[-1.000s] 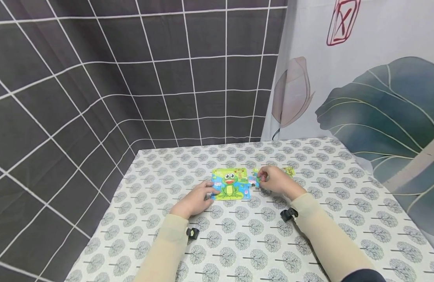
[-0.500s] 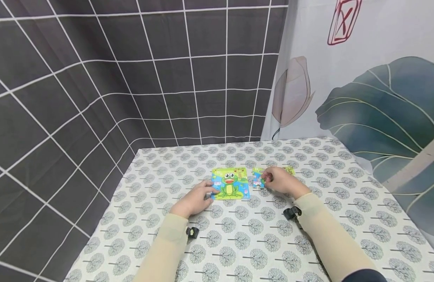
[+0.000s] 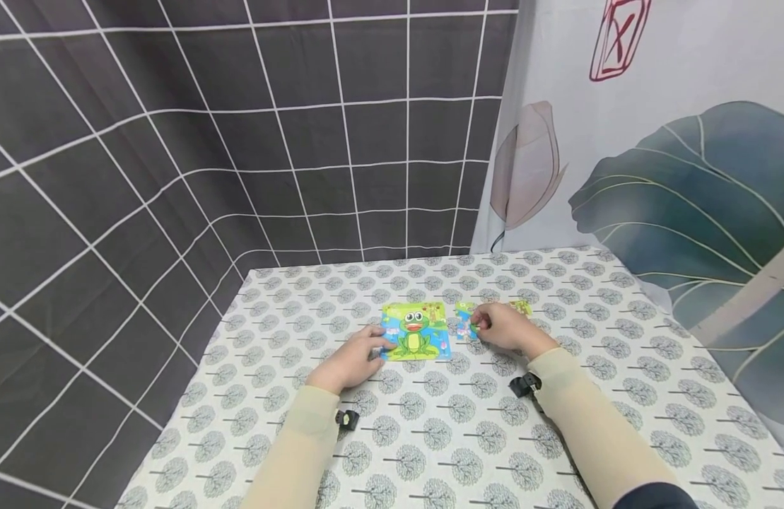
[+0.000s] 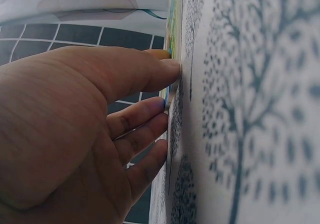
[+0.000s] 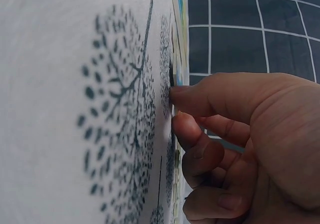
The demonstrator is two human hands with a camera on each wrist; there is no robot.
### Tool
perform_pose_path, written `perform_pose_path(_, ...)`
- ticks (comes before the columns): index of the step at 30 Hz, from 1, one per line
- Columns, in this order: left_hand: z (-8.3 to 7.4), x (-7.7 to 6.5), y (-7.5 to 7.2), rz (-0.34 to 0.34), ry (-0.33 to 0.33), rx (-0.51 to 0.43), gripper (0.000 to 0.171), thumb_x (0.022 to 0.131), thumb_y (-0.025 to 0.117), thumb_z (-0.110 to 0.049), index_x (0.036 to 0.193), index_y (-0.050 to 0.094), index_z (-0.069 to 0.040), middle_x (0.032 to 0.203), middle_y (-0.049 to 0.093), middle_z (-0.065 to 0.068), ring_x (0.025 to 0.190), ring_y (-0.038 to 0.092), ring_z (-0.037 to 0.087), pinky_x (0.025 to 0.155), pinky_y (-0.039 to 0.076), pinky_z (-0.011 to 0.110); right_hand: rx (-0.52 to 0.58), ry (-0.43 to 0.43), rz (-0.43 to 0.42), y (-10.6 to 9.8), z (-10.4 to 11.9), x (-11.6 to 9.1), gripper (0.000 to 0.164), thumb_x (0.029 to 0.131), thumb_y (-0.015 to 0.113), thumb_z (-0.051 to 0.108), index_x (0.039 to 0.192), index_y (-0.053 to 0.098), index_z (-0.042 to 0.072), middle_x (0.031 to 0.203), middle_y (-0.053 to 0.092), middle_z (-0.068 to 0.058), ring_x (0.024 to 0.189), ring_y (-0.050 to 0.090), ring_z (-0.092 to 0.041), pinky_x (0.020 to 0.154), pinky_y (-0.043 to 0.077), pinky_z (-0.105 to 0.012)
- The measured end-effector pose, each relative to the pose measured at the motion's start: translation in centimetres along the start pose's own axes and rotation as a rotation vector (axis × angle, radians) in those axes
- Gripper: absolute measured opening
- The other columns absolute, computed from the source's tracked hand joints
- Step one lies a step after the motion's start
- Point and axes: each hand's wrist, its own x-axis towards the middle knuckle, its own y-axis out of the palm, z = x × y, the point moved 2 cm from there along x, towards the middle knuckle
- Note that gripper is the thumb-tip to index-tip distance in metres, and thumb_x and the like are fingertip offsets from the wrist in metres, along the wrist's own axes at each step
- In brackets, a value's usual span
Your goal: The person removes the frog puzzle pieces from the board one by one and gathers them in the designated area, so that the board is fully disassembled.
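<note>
The left hand rests its fingertips on the left part of a colourful jigsaw puzzle with a green frog, its fingers fairly straight. In the left wrist view, the thumb and fingertips of that hand meet the puzzle's thin edge and the cloth. To the right of the frog section, the right hand pinches a blue and green jigsaw piece between thumb and index finger, low over the cloth. The right wrist view shows the right hand with its other fingers curled. The hand hides part of the pieces there.
More green puzzle pieces lie just beyond the right hand. A white cloth printed with grey trees covers the table. Behind stand a dark gridded curtain and a pale curtain with leaf prints.
The right hand has moved slightly right with the jigsaw piece, and the gap to the frog section has widened. The left hand has stayed in place.
</note>
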Motion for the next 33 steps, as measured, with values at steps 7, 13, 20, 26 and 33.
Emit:
perform_pose_path(7, -0.08, -0.04, -0.04, 0.006, 0.005, 0.006, 0.040, 0.101, 0.068, -0.022, 0.141, 0.067, -0.027, 0.165, 0.037, 0.005, 0.151, 0.035, 0.036, 0.121, 0.030, 0.062, 0.022, 0.001, 0.009, -0.07, 0.01, -0.07, 0.021, 0.090, 0.075, 0.006, 0.110, 0.071, 0.006, 0.085, 0.063, 0.000, 0.082, 0.058, -0.018, 0.088, 0.054, -0.043)
perform_pose_path(13, -0.09, -0.01, -0.01, 0.007, 0.009, 0.009, 0.040, 0.101, 0.068, -0.022, 0.141, 0.067, -0.026, 0.165, 0.037, 0.005, 0.151, 0.035, 0.036, 0.121, 0.031, 0.062, 0.032, 0.012, 0.018, -0.15, 0.06, -0.07, 0.021, 0.091, 0.076, 0.006, 0.111, 0.071, 0.005, 0.086, 0.063, 0.000, 0.083, 0.058, -0.018, 0.087, 0.053, -0.043)
perform_pose_path(20, -0.02, -0.02, 0.10, 0.004, 0.002, 0.017, 0.040, 0.101, 0.068, -0.023, 0.141, 0.067, -0.029, 0.166, 0.037, 0.002, 0.152, 0.034, 0.034, 0.122, 0.030, 0.060, 0.043, 0.022, 0.019, -0.10, 0.07, -0.11, 0.024, 0.091, 0.077, 0.007, 0.114, 0.071, 0.004, 0.086, 0.063, 0.000, 0.083, 0.059, -0.018, 0.086, 0.053, -0.042)
perform_pose_path(26, 0.04, 0.01, 0.28, -0.004, 0.012, 0.017, 0.040, 0.101, 0.068, -0.022, 0.140, 0.067, -0.029, 0.165, 0.038, 0.003, 0.152, 0.035, 0.034, 0.122, 0.030, 0.061, 0.042, 0.030, 0.020, -0.13, -0.14, -0.23, 0.027, 0.090, 0.078, 0.006, 0.116, 0.071, 0.005, 0.087, 0.064, 0.000, 0.084, 0.060, -0.018, 0.088, 0.054, -0.043)
perform_pose_path(33, -0.05, 0.10, 0.23, -0.012, 0.011, 0.026, 0.042, 0.100, 0.069, -0.024, 0.141, 0.066, -0.030, 0.165, 0.038, 0.003, 0.151, 0.036, 0.034, 0.121, 0.032, 0.061, 0.033, 0.027, -0.003, -0.34, -0.14, -0.16, 0.025, 0.090, 0.079, 0.007, 0.113, 0.071, 0.007, 0.085, 0.063, 0.000, 0.080, 0.059, -0.018, 0.081, 0.053, -0.039)
